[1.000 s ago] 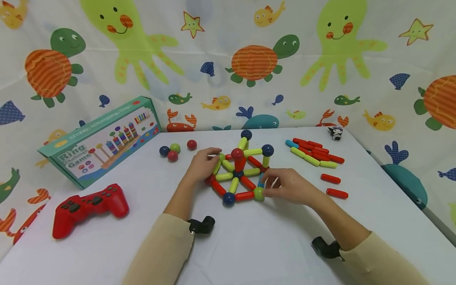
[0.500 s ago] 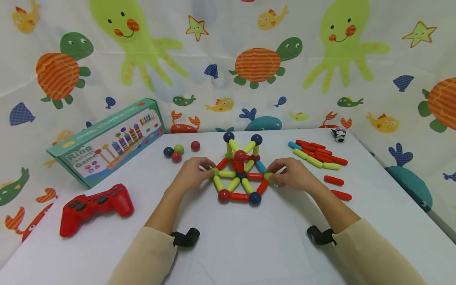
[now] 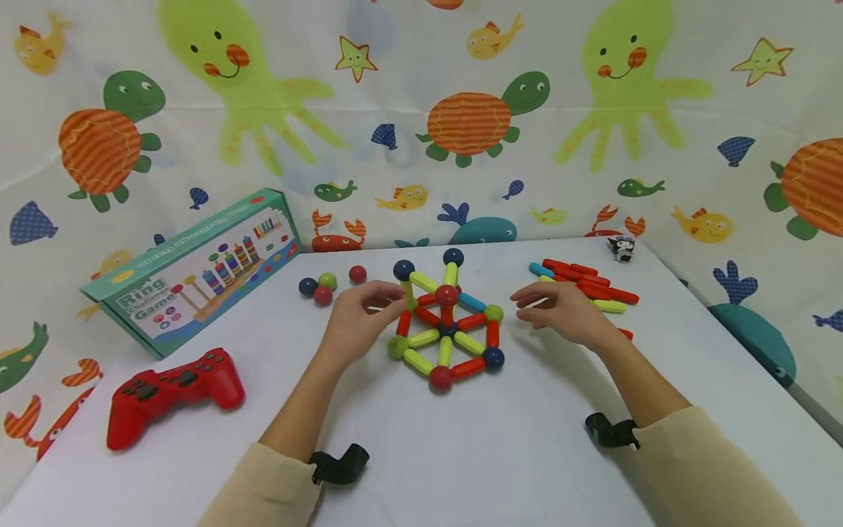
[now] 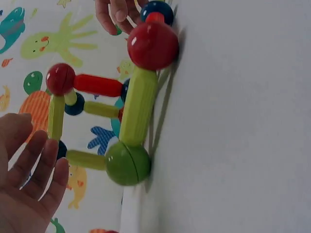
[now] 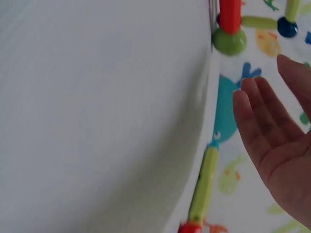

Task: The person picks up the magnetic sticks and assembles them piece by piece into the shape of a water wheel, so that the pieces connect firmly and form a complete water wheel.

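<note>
Left hand (image 3: 361, 313) and right hand (image 3: 560, 311), relaxed and gripping nothing, flank a ball-and-stick toy (image 3: 447, 329) (best steadied, arguably, by its bottom balls (image 3: 440, 378)).

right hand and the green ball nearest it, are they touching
Apart. The head view shows a narrow strip of white table between the right hand and that green ball.
</note>
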### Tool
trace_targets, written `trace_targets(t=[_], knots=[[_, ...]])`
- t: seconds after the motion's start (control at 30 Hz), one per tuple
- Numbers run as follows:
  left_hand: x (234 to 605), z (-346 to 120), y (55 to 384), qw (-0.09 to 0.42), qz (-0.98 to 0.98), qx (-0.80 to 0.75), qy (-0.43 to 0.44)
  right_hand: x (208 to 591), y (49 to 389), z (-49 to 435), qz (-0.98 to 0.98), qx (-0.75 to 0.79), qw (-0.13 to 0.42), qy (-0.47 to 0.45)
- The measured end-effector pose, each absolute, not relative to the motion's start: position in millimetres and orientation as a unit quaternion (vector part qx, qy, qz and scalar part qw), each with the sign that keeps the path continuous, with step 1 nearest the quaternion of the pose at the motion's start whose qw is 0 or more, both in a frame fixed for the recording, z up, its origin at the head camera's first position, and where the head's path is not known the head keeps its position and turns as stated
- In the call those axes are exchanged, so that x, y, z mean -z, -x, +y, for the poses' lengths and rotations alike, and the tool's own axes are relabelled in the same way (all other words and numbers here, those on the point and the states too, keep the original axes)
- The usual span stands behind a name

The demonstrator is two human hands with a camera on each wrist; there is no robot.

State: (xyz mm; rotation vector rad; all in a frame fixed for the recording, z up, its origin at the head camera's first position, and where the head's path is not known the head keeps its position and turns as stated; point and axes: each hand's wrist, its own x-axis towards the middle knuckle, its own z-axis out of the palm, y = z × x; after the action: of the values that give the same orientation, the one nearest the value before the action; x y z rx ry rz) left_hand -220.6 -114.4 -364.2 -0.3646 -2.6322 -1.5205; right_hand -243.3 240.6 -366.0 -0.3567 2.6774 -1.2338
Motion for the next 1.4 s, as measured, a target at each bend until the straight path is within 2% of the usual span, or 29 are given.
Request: trace_targets(t=[0.23,0.33,0.53,0.63,0.9,1.13,1.4], knots=[[353,-88,217,0.115,-0.837,0.510,0.162,351,221,282,0.924,0.356,0.083,0.117],[352,-79,218,0.138,-0.844,0.485,0.182,347,211,303,0.942,0.298,0.100,0.117],[352,-68,218,0.164,-0.861,0.440,0.197,350,201,329,0.959,0.206,0.171,0.097],[352,-66,216,0.175,-0.863,0.433,0.193,357,201,328,0.962,0.187,0.168,0.101],[353,-62,214,0.182,-0.871,0.417,0.186,345,207,282,0.949,0.257,0.064,0.172],[357,-60,216,0.176,-0.864,0.433,0.189,322,232,221,0.917,0.349,0.066,0.183],[361,-54,216,0.168,-0.857,0.444,0.199,323,261,181,0.892,0.393,0.088,0.205]])
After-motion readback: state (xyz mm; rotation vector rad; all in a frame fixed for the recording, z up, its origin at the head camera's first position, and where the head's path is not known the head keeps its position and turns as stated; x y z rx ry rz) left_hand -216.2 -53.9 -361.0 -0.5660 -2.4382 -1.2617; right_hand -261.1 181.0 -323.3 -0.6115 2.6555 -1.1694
